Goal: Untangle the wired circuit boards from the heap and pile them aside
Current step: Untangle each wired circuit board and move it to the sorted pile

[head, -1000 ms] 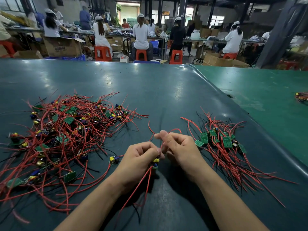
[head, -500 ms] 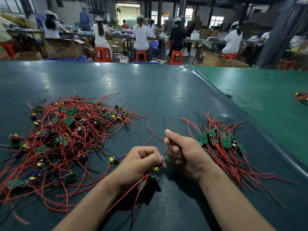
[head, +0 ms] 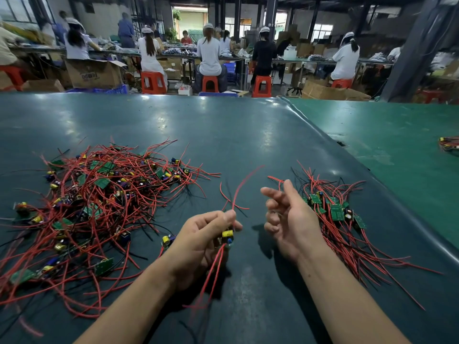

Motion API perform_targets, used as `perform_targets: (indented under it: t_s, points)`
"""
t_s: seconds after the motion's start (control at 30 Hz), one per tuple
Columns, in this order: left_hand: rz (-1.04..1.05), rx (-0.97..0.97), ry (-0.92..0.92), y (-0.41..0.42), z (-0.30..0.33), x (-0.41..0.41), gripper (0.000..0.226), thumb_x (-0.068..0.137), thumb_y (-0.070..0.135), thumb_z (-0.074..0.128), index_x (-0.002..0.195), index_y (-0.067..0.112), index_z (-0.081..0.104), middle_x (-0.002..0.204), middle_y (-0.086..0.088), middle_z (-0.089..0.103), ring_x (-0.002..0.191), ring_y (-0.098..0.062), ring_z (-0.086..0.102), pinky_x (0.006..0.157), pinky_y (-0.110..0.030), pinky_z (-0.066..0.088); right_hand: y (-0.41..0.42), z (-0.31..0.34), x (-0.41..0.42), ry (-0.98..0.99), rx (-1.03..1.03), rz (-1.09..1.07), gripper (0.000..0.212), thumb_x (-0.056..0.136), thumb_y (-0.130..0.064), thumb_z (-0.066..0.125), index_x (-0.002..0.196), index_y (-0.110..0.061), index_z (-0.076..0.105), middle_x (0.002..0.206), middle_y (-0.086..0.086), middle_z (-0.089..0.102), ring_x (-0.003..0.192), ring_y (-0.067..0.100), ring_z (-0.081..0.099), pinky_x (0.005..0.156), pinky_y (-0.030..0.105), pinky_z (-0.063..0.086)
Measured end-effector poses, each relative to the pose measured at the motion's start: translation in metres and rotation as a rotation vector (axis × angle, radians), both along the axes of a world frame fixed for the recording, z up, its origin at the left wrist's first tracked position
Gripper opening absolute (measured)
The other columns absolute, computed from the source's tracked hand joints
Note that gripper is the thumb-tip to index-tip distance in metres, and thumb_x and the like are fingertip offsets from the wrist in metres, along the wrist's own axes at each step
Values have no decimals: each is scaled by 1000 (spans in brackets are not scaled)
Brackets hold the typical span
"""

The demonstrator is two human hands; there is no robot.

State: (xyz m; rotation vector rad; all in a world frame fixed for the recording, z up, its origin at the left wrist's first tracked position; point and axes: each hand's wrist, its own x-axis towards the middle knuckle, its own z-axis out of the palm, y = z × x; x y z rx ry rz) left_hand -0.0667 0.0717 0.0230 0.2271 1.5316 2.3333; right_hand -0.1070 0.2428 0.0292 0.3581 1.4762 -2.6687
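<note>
Dark teal table cover fills the middle of the frame, smooth like vinyl, with a soft sheen catching the ceiling lights. At the left, the heap: red wires in smooth plastic insulation, matt green boards, glossy yellow parts. Right edge, the lighter green surface looks duller, scuffed. Upper left, a brown cardboard box, matt; upper middle, glossy orange plastic stools

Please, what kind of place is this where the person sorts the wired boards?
Most likely an electronics assembly workshop. Workers in white caps sit on red stools at long benches, cardboard boxes stand around, and a heap of wired circuit boards lies on the green table.
</note>
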Motion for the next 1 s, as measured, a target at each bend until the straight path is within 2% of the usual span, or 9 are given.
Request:
perform_targets:
  t_s: [0.1,0.2,0.27,0.33,0.47,0.57,0.63,0.87,1.0]
  points:
    - [74,161,-25,0,2,-2,54,41,48,95,73,14,70,57,0,53,37,-4,39,36,-14,33,-10,-2,7,69,255,46,29,98,-31,54,84,-12,70,55,-2,51,38,7,35,37,15,25]
    - [180,264,-15,0,3,-5,67,36,45,98,78,13,56,58,2,53,37,-5,34,36,-16,32,-23,-1,18,184,354,222,6,91,-11,65,94,-11,70,63,-3,60,44,3,48,40,15,35]
    - [255,295,12,-2,2,-8,64,35,44,98,75,16,56,54,4,52,38,-5,34,36,-16,30,-26,-1,23,246,388,320,14,89,-10,67,101,-15,70,65,-9,65,49,-1,52,43,12,35]
    - [301,279,39,-3,1,-9,56,33,44,98,69,20,62,55,3,53,40,-6,36,37,-17,30,-26,1,25,289,364,341,15,88,-17,69,103,-19,72,69,-8,65,53,3,51,45,14,33]
    - [339,207,31,-2,1,-7,59,41,37,97,78,14,57,64,-2,60,43,-7,41,37,-17,32,-24,2,24,333,282,289,27,78,-37,68,97,-20,77,70,-1,63,47,10,43,42,17,29]
    - [377,184,0,-1,0,-7,26,65,22,78,80,12,59,67,-4,62,48,-8,52,36,-15,37,-23,1,23,347,273,271,29,75,-41,69,90,-19,78,68,-2,63,44,9,44,39,16,31]
    - [368,160,-9,-1,0,-7,16,68,14,71,81,12,61,72,-4,65,53,-8,59,39,-16,43,-24,0,23,354,257,281,28,73,-37,71,94,-19,78,68,-2,63,43,9,45,39,16,32]
    - [375,121,-38,-3,0,-7,19,70,18,70,87,14,63,85,-12,66,62,-10,65,45,-17,48,-24,-1,25,390,235,350,20,88,-21,64,103,-14,75,72,0,63,45,11,48,38,17,34]
    - [374,118,-30,-3,-2,-8,16,72,18,69,86,14,63,79,-6,67,62,-11,65,46,-17,48,-23,0,26,396,277,383,22,91,-7,62,110,-12,72,75,0,65,47,11,49,39,18,35]
